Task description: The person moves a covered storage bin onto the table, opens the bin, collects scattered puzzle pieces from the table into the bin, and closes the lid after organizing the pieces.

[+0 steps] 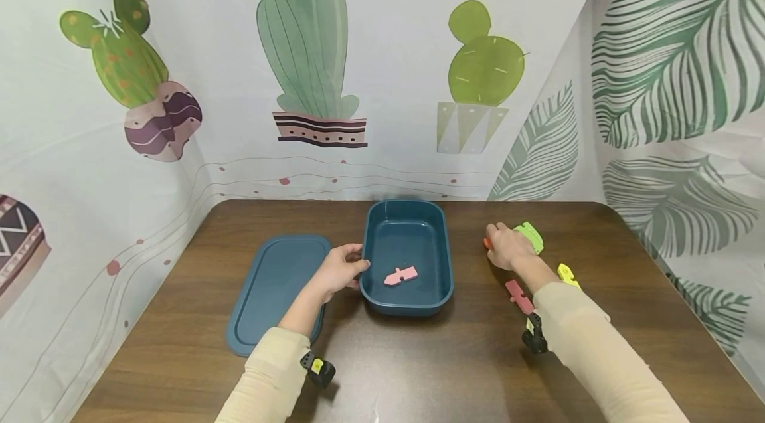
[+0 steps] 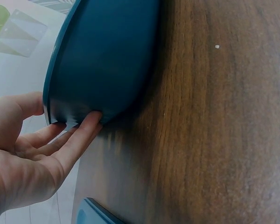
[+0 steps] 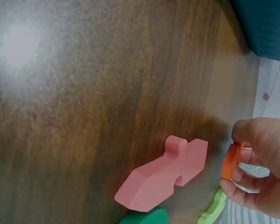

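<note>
A dark blue container stands mid-table with a pink foam piece lying in it. My left hand holds its left rim; the left wrist view shows the thumb at the rim and the fingers against the container's outer wall. To the right of the container, my right hand rests on the table. In the right wrist view it pinches a small orange piece between thumb and fingers. A larger pink piece lies flat just beside that hand.
The container's blue lid lies flat left of it. By my right hand lie a light green piece, a yellow piece and a red-pink piece. The brown table meets printed backdrop walls at the back and sides.
</note>
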`<action>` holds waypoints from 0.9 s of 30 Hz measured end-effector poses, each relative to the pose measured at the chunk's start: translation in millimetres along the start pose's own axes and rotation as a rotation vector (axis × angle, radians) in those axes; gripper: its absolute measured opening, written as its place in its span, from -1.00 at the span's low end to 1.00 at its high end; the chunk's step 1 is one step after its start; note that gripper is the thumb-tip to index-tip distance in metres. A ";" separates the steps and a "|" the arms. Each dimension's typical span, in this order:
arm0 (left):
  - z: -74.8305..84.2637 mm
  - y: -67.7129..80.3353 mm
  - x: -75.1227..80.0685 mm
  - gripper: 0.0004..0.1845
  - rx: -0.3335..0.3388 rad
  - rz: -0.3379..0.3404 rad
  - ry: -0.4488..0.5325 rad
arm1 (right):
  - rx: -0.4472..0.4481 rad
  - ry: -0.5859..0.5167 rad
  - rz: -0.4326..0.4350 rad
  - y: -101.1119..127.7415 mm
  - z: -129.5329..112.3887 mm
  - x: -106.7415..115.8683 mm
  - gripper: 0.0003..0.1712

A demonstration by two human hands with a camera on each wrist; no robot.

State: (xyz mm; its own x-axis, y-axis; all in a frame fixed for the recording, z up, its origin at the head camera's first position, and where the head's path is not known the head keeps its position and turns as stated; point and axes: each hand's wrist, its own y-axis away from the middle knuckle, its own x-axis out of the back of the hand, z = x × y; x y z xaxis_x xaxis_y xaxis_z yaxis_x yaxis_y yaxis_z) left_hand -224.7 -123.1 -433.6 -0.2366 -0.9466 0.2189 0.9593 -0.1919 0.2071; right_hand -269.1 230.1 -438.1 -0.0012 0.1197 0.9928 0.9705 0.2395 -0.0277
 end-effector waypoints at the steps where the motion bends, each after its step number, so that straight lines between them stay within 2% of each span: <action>1: 0.5 0.4 0.2 -0.54 0.000 -0.003 0.001 | 0.004 0.001 0.004 0.1 0.0 0.8 -0.79; 9: 12.3 8.7 1.3 -0.51 -0.005 -0.041 -0.006 | 0.013 0.004 0.005 0.3 -1.7 7.4 -0.79; 17: -0.3 0.1 0.5 -0.53 -0.001 -0.010 0.011 | 0.044 0.023 0.031 -1.2 -4.2 14.7 -0.76; 27: -0.4 -0.1 0.2 -0.52 -0.003 -0.003 0.004 | 0.093 0.048 0.085 -2.6 -5.8 24.8 -0.76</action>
State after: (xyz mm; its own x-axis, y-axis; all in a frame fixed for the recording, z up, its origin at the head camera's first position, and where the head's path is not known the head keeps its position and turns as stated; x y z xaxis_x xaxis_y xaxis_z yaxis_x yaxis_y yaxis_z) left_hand -224.8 -123.4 -434.0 -0.2387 -0.9471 0.2147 0.9592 -0.1954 0.2045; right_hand -270.2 226.8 -412.7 0.0935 0.0974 0.9908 0.9402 0.3187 -0.1200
